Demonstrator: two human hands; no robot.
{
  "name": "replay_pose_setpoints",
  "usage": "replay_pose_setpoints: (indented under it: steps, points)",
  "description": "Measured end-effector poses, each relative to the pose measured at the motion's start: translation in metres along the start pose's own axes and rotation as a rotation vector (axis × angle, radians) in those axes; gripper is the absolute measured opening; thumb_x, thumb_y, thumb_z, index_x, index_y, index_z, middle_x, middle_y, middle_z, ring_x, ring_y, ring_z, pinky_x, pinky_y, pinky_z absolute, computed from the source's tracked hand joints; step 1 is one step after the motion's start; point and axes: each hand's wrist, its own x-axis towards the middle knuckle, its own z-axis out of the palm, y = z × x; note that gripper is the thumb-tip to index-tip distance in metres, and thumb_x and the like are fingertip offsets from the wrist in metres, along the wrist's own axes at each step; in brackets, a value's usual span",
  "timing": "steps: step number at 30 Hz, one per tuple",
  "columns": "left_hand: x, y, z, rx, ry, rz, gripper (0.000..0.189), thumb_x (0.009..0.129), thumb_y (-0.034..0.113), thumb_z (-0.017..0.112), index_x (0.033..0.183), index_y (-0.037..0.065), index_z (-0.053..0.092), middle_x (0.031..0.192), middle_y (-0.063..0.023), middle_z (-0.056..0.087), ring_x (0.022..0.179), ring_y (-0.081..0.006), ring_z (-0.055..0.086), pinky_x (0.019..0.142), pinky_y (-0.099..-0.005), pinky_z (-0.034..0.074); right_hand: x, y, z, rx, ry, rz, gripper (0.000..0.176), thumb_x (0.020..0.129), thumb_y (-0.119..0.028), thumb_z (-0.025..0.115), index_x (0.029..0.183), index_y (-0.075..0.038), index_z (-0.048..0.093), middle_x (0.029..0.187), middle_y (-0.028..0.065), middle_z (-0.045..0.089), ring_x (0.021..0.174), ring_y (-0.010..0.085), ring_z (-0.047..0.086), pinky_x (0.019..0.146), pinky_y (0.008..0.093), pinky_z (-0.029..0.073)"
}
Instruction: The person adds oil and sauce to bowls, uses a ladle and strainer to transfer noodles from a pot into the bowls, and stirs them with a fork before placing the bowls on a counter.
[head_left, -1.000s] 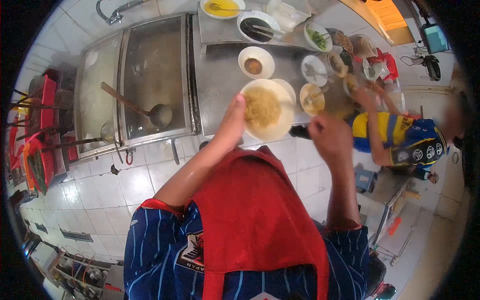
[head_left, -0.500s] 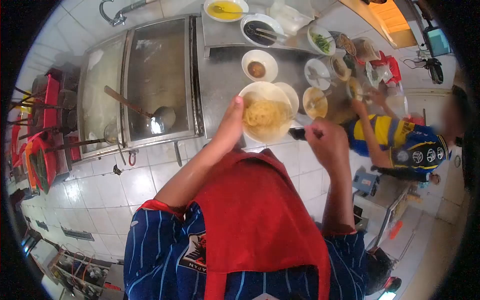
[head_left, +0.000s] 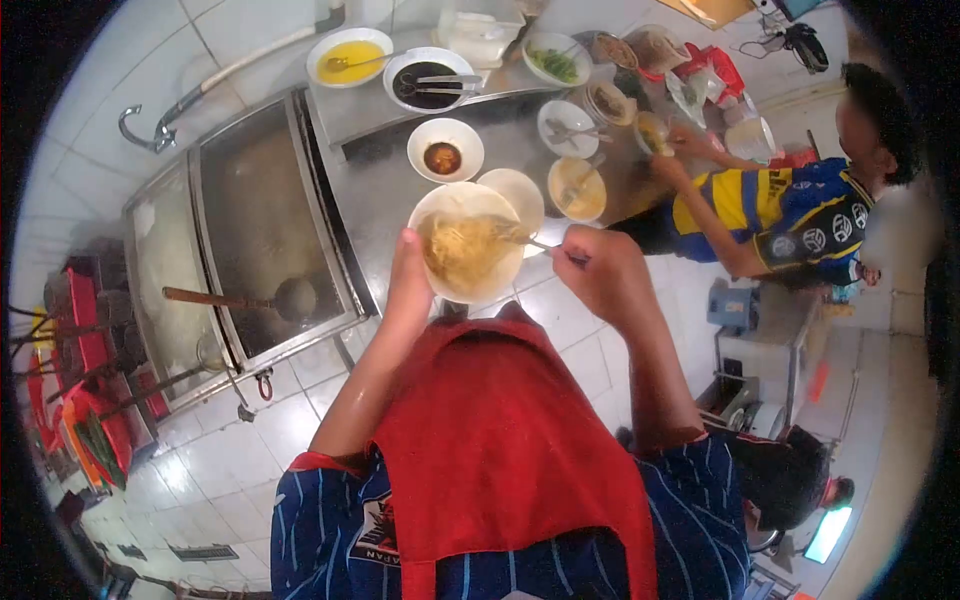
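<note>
White bowl [head_left: 452, 197] w/ noodles [head_left: 462, 255]: L hand [head_left: 408, 280] clasps its left side, R hand [head_left: 604, 272] pinches metal utensil [head_left: 537, 243], tip in noodles; sauce bowl [head_left: 446, 128] beyond, on counter [head_left: 372, 205].

- My round bowl [head_left: 462, 197] is plain cream-white, its stringy noodles [head_left: 465, 252] pale yellow.
- My cloth apron [head_left: 510, 440] is solid red.
- My dark blue cloth shirt [head_left: 690, 510] carries light blue stripes.
- A round white bowl [head_left: 445, 128] frames dark brown sauce [head_left: 442, 158]; another round white bowl [head_left: 350, 34], bright yellow liquid [head_left: 362, 52].
- A co-worker's short-sleeved shirt [head_left: 735, 205] mixes yellow, blue and black, with white emblems [head_left: 843, 229].
- My slim metal utensil [head_left: 537, 244] and the flat metal counter [head_left: 370, 215] are silver-grey.
</note>
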Motion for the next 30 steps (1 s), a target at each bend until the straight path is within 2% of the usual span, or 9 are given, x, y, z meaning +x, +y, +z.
replay_pose_setpoints:
  steps: [4,8,12,13,16,18,22,26,30]
  points:
    - [0.002,-0.013,0.019,0.088,0.063,0.011,0.062,0.105,0.048,0.024,0.142,0.000,0.034,0.137,-0.0168,0.049,0.127,-0.0256,0.050,0.108,-0.0375,0.039,0.000,0.008,0.021,0.147,-0.114,0.009,0.020,0.081,-0.023,0.066,0.077,-0.004,0.061,0.068,0.0158,0.061,0.068,0.0367,0.062,0.059,0.0437,0.047]
    - [0.010,-0.004,0.016,-0.008,0.027,-0.110,0.061,0.105,0.047,0.024,0.142,0.000,0.035,0.139,-0.0178,0.047,0.130,-0.0245,0.046,0.109,-0.0364,0.037,-0.001,0.031,-0.002,0.053,-0.010,0.078,0.020,0.081,-0.024,0.064,0.080,-0.004,0.062,0.072,0.0172,0.062,0.070,0.0379,0.061,0.061,0.0448,0.047]
    - [0.014,-0.023,0.044,0.169,0.042,0.010,0.062,0.105,0.048,0.024,0.140,-0.002,0.037,0.137,-0.0189,0.048,0.128,-0.0253,0.048,0.108,-0.0360,0.038,-0.004,0.042,0.009,0.143,-0.118,0.008,0.018,0.082,-0.023,0.062,0.080,-0.006,0.062,0.073,0.0155,0.063,0.071,0.0367,0.062,0.063,0.0457,0.047]
    - [0.024,-0.035,0.037,0.141,0.024,-0.006,0.069,0.103,0.053,0.020,0.144,-0.001,0.031,0.139,-0.0198,0.048,0.127,-0.0274,0.051,0.105,-0.0389,0.045,-0.004,0.044,-0.003,0.150,-0.119,-0.003,0.018,0.082,-0.023,0.062,0.080,-0.006,0.062,0.073,0.0155,0.063,0.071,0.0367,0.062,0.063,0.0457,0.047]
    - [0.030,-0.021,0.046,0.056,-0.044,-0.026,0.069,0.103,0.054,0.021,0.144,-0.001,0.032,0.139,-0.0192,0.048,0.128,-0.0263,0.050,0.104,-0.0377,0.046,-0.006,0.067,-0.022,0.165,-0.006,0.123,0.020,0.082,-0.025,0.062,0.078,-0.005,0.061,0.073,0.0163,0.063,0.072,0.0366,0.062,0.064,0.0454,0.047]
    - [0.038,-0.041,0.062,0.162,0.007,-0.002,0.070,0.103,0.055,0.020,0.144,-0.001,0.031,0.139,-0.0192,0.048,0.128,-0.0264,0.050,0.105,-0.0379,0.046,0.001,0.093,-0.010,-0.084,-0.021,0.012,0.020,0.082,-0.024,0.064,0.077,-0.005,0.060,0.072,0.0162,0.062,0.070,0.0359,0.062,0.062,0.0440,0.047]
    - [0.061,-0.066,0.097,0.163,0.058,0.073,0.072,0.102,0.056,0.018,0.145,0.000,0.030,0.141,-0.0198,0.047,0.129,-0.0275,0.050,0.107,-0.0389,0.043,0.018,0.124,-0.015,0.285,-0.096,0.008,0.017,0.081,-0.020,0.068,0.079,-0.003,0.064,0.072,0.0163,0.063,0.065,0.0326,0.061,0.060,0.0386,0.047]
    - [0.074,-0.068,0.121,0.099,0.003,0.131,0.074,0.101,0.059,0.020,0.147,0.001,0.026,0.144,-0.0196,0.043,0.133,-0.0274,0.045,0.111,-0.0401,0.037,0.014,0.148,-0.067,0.021,0.034,-0.171,0.014,0.083,-0.018,0.062,0.076,-0.006,0.058,0.069,0.0140,0.061,0.066,0.0348,0.061,0.059,0.0468,0.046]
    - [0.092,-0.083,0.156,0.082,0.035,0.138,0.073,0.101,0.058,0.019,0.148,0.003,0.026,0.147,-0.0189,0.040,0.134,-0.0273,0.043,0.113,-0.0409,0.034,0.023,0.187,-0.089,-0.047,0.182,-0.250,0.013,0.082,-0.019,0.062,0.078,-0.008,0.059,0.070,0.0135,0.061,0.068,0.0353,0.062,0.060,0.0483,0.047]
